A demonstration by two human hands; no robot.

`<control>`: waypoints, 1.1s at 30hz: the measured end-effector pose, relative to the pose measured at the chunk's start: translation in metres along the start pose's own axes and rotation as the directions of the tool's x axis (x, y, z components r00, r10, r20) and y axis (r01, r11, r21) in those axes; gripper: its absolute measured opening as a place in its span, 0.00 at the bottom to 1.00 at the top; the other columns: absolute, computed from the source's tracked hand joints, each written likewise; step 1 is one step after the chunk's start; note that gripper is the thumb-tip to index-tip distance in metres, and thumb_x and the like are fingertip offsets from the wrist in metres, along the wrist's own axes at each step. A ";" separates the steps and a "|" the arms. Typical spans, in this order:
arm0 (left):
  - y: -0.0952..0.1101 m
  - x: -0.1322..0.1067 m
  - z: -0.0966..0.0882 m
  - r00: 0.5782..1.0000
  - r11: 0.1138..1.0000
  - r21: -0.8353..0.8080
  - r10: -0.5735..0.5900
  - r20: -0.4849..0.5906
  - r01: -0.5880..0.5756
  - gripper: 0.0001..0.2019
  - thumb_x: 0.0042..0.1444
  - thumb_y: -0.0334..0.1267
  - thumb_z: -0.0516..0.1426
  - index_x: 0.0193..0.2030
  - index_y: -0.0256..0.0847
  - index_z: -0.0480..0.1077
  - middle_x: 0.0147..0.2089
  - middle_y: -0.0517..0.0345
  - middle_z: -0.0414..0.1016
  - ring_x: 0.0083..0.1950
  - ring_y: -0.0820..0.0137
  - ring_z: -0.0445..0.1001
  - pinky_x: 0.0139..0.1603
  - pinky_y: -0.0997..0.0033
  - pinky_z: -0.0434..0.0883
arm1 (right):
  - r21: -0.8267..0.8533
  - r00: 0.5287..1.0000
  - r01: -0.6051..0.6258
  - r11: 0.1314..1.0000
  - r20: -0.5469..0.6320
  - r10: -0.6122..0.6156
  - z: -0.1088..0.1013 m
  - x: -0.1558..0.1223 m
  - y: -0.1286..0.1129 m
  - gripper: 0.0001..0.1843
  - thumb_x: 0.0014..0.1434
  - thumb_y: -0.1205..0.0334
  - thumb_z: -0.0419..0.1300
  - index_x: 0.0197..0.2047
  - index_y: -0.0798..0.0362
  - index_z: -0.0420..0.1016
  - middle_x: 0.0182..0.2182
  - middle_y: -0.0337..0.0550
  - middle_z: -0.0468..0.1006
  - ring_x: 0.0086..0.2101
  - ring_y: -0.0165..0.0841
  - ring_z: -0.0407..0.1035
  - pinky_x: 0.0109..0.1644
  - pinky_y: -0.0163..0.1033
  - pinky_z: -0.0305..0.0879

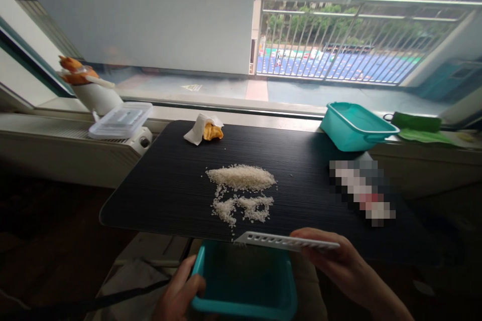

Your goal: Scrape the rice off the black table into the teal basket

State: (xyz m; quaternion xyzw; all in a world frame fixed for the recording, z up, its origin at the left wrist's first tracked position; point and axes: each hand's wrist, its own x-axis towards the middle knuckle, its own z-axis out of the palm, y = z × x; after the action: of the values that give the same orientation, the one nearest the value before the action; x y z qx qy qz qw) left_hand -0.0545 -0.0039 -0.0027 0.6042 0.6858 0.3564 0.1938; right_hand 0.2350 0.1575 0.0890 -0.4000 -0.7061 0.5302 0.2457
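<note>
My left hand (pixel 179 288) grips the left rim of a teal plastic container (pixel 244 307), which sits just below the near edge of the dark table (pixel 150 200). In my right hand (pixel 327 248) is a white slotted scraper-like tool (pixel 273 241), held nearly level above the container's far rim. A few rice grains lie by the tool's left tip. White rice (pixel 241 177) forms a long heap on the tabletop, with smaller scattered patches nearer to me. The inside of the container is dark, so I cannot make out its contents.
A second teal container (pixel 354 128) stands at the table's back right, near a green cloth (pixel 417 128). A blurred-out item (pixel 361 193) lies in front of it. Crumpled white and orange material (pixel 205 129) rests at the back left. A clear lid (pixel 122 120) sits on the heater.
</note>
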 end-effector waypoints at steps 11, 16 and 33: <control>0.000 -0.001 0.001 0.998 0.999 -0.025 0.035 -0.057 -0.037 0.12 0.48 0.41 0.62 0.25 0.43 0.61 0.54 0.57 0.70 0.42 0.70 0.76 0.38 0.78 0.73 | -0.033 0.994 0.066 0.997 -0.083 -0.069 0.010 0.020 -0.003 0.14 0.63 0.55 0.60 0.44 0.53 0.83 0.39 0.46 0.85 0.38 0.41 0.79 0.40 0.37 0.76; -0.002 -0.001 -0.002 0.999 1.000 -0.009 0.001 -0.053 -0.002 0.11 0.45 0.37 0.62 0.26 0.43 0.62 0.54 0.58 0.69 0.42 0.70 0.76 0.39 0.77 0.72 | -0.055 0.998 0.065 0.996 -0.021 -0.066 0.008 0.022 -0.004 0.14 0.64 0.55 0.58 0.44 0.52 0.83 0.38 0.45 0.85 0.36 0.40 0.79 0.38 0.36 0.76; 0.000 0.004 -0.011 0.997 0.999 0.031 0.041 -0.060 -0.040 0.09 0.46 0.35 0.60 0.27 0.44 0.61 0.50 0.60 0.71 0.39 0.72 0.76 0.36 0.79 0.72 | 0.050 0.999 0.046 0.998 0.004 -0.047 0.022 0.030 -0.005 0.12 0.65 0.56 0.59 0.45 0.51 0.81 0.39 0.44 0.83 0.39 0.38 0.76 0.42 0.35 0.71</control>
State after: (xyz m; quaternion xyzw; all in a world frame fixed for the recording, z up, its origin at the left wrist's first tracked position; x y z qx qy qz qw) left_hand -0.0628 -0.0027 0.0052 0.6096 0.6843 0.3683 0.1565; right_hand 0.1997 0.1699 0.0848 -0.3758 -0.7024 0.5427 0.2660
